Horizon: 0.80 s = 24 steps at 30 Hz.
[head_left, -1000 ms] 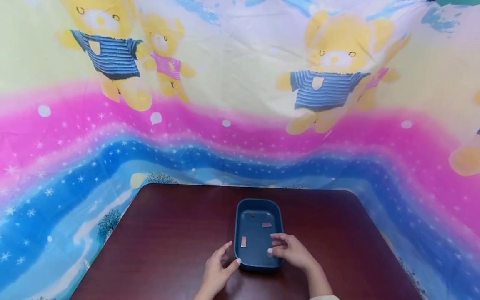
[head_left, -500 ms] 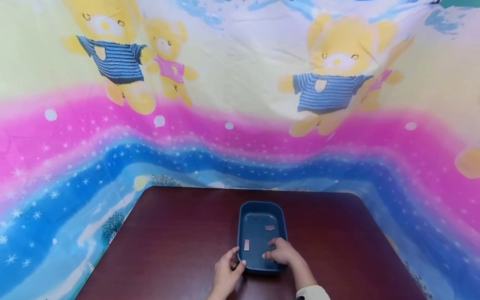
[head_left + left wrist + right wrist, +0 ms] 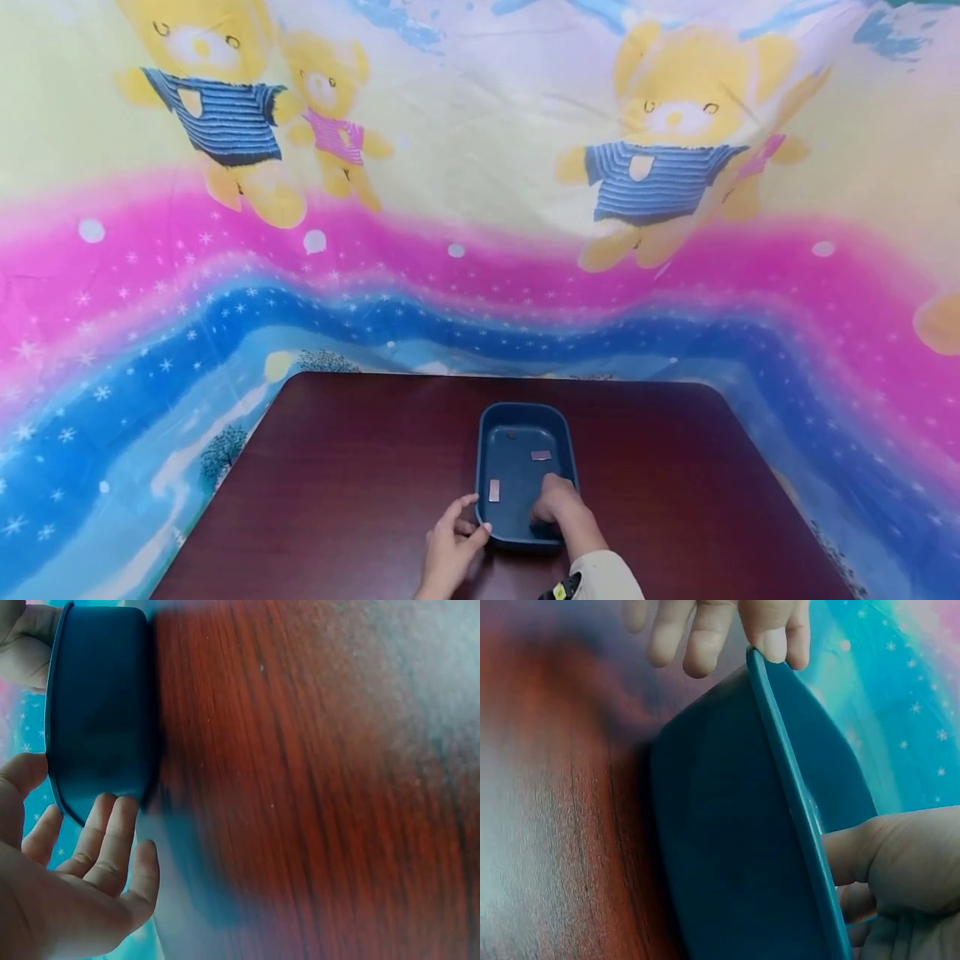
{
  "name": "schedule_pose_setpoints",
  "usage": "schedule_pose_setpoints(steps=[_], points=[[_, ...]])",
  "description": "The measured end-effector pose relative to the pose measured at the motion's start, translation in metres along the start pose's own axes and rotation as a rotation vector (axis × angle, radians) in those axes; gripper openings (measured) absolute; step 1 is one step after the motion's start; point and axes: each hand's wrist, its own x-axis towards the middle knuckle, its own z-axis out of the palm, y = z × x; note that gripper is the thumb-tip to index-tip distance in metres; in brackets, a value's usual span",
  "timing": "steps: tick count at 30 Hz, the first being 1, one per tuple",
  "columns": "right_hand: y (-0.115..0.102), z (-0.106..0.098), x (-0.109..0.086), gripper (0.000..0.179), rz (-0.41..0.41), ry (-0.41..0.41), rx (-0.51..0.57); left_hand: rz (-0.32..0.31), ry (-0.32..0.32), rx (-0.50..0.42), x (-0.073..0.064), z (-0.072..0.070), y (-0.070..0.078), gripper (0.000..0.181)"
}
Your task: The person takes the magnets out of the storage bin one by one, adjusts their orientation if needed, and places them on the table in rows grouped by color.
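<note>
A deep blue rectangular tray [image 3: 517, 479] with rounded corners sits on the table. My left hand [image 3: 448, 546] is at its near left corner, with the thumb tip on the rim and the fairly straight fingers [image 3: 114, 844] against the outer wall. Over the right wall, my right hand [image 3: 558, 504] reaches inside, fingers bent down toward the floor of the tray. Its fingertips are hidden, and I cannot tell what they hold. Two small pinkish rectangular pieces, one at the left [image 3: 494, 491] and one farther back [image 3: 541, 455], lie in the tray. A small brownish round piece [image 3: 512, 434] lies near its far end.
The dark reddish-brown table [image 3: 360, 467] extends on both sides of the tray. Behind and around it hangs a cloth [image 3: 465, 317] printed with bears and snowflakes. A dark band with a yellow mark [image 3: 561, 590] shows at the right sleeve.
My right hand has moved down deeper into the tray, its fingers now pointing downward. A small round piece that lay by its fingertips is now out of sight. My left hand has closed in on the corner.
</note>
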Motion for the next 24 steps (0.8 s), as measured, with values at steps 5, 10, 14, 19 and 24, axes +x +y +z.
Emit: schedule_pose_setpoints(steps=[5, 10, 14, 19, 24], points=[[0.005, 0.002, 0.007, 0.023, -0.035, -0.003, 0.117, 0.014, -0.077, -0.057, 0.004, -0.003, -0.003, 0.051], [0.009, 0.007, 0.012, 0.014, -0.016, 0.039, 0.273, 0.042, -0.128, -0.11, 0.004, -0.005, 0.0, 0.048], [0.011, 0.011, 0.015, 0.021, 0.007, 0.087, 0.313, 0.035, -0.16, -0.139, 0.004, -0.005, 0.003, 0.045], [0.015, 0.019, 0.022, 0.042, -0.02, 0.19, 0.251, 0.009, -0.185, -0.166, 0.006, -0.005, 0.002, 0.043], [0.015, 0.029, 0.024, 0.052, -0.045, 0.222, 0.197, 0.018, -0.175, -0.164, 0.007, -0.005, 0.001, 0.044]])
